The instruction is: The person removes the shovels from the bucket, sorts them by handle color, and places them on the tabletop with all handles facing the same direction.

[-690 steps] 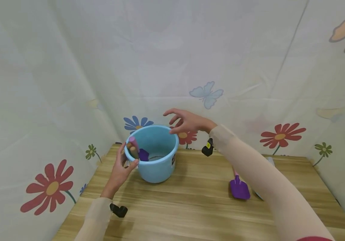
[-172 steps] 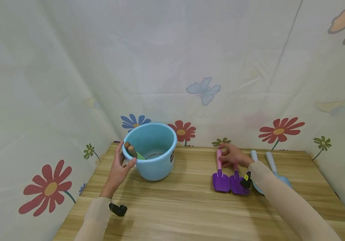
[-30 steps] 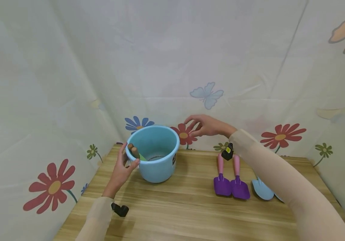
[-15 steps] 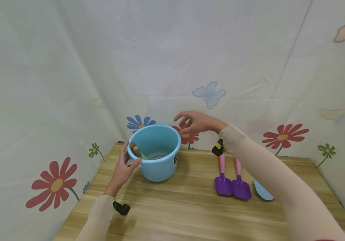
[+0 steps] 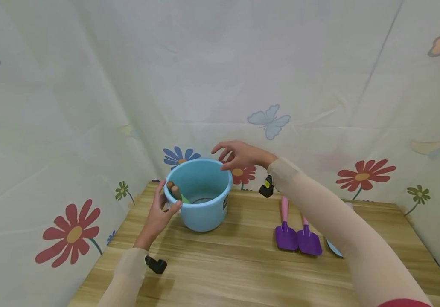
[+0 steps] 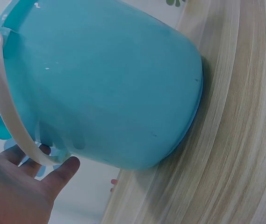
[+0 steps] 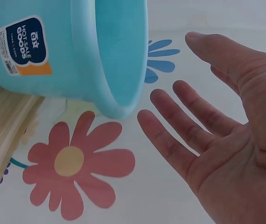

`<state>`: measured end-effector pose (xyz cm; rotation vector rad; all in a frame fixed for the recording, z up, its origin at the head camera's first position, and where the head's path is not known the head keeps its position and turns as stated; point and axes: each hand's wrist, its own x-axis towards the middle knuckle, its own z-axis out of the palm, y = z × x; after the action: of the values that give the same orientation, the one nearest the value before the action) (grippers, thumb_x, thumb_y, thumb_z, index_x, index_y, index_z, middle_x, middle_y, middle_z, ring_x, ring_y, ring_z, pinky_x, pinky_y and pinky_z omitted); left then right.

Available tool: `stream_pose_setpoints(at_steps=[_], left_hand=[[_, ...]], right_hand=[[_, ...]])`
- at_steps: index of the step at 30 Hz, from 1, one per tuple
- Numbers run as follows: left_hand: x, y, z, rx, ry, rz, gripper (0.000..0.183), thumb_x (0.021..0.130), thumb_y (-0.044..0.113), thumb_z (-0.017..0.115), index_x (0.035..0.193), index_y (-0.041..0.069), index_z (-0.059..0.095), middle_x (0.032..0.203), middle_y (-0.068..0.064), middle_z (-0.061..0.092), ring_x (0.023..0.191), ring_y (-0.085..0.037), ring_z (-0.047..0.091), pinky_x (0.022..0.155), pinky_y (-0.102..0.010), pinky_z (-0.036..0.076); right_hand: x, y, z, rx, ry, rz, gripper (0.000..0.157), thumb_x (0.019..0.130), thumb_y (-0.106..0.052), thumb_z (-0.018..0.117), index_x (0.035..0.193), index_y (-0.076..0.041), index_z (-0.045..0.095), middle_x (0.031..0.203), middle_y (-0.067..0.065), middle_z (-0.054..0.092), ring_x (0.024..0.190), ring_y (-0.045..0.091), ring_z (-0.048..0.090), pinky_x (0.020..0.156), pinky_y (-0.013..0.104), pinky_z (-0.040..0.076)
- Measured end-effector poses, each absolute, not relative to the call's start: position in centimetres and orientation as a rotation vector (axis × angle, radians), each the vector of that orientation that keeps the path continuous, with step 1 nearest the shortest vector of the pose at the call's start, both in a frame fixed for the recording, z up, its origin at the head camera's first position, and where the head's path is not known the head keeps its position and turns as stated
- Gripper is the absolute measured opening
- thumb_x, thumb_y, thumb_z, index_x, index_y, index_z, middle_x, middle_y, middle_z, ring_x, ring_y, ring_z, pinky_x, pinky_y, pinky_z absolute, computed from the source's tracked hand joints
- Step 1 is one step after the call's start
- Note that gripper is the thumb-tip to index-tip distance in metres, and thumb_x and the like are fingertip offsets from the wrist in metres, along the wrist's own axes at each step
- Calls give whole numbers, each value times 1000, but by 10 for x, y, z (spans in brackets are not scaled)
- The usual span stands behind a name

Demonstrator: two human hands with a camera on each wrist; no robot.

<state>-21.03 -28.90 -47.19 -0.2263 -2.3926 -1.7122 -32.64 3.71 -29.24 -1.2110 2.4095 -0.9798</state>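
A light blue bucket (image 5: 204,215) stands on the table's left part. My left hand (image 5: 159,217) holds its left side, thumb and fingers spread at the rim; in the left wrist view, the thumb lies at the white bail handle (image 6: 11,109). Inside the bucket lean two brown tool handles (image 5: 174,191), with something green (image 5: 185,199) beside them. Over the bucket's far right rim hovers my right hand (image 5: 239,154), fingers loosely bent and holding nothing. Right of the bucket, two purple toy shovels (image 5: 287,237) with pink handles lie side by side.
A light blue shovel (image 5: 334,248) lies right of the purple ones, mostly hidden under my right forearm. The wooden table (image 5: 220,273) meets a flower-printed curtain (image 5: 319,85) at the back and sides.
The right hand has moved left from above the shovels to the bucket rim. Long before, one purple shovel was in the bucket; now both lie on the table. The left hand stays put.
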Motion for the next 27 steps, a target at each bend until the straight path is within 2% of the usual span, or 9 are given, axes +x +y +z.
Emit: stream_pose_setpoints(at_steps=[6,13,17,20,27], left_hand=[[-211,-288,-472,-222,-2385,-1697,89,99,37,68,164,37,7,169,-16,19,153,-40,22,108,-75,29],[-212,-288,-472,-216,-2394,-1688,88,99,38,67,163,43,7,169,-16,18,154,-41,21,107,-75,29],[-211,-288,-472,-219,-2380,-1691,89,99,37,68,164,37,7,169,-17,19,153,-41,21,107,-76,29],[-210,-288,-472,-220,-2372,-1699,90,99,37,68,165,34,7,169,-17,19,153,-41,21,107,-76,29],[-209,-287,-472,-246,-2356,-1716,89,100,34,67,165,35,6,168,-17,20,153,-39,23,107,-75,30]], right_hand=[[-326,24,-293,-1207,2396,-990,59,92,-16,79,145,-19,53,134,16,63,111,32,69,86,43,60],[-326,7,-297,-1189,2352,-1046,62,91,-18,80,147,-21,51,140,15,59,118,37,64,90,54,56],[-326,-3,-299,-1201,2327,-1076,61,91,-19,80,146,-22,52,140,15,59,119,37,63,92,57,55],[-325,-10,-300,-1218,2334,-1062,62,92,-21,79,147,-22,51,139,14,59,118,34,64,92,54,56],[-328,-26,-305,-1262,2317,-1048,60,93,-23,79,146,-18,51,140,16,59,117,34,65,90,46,58]])
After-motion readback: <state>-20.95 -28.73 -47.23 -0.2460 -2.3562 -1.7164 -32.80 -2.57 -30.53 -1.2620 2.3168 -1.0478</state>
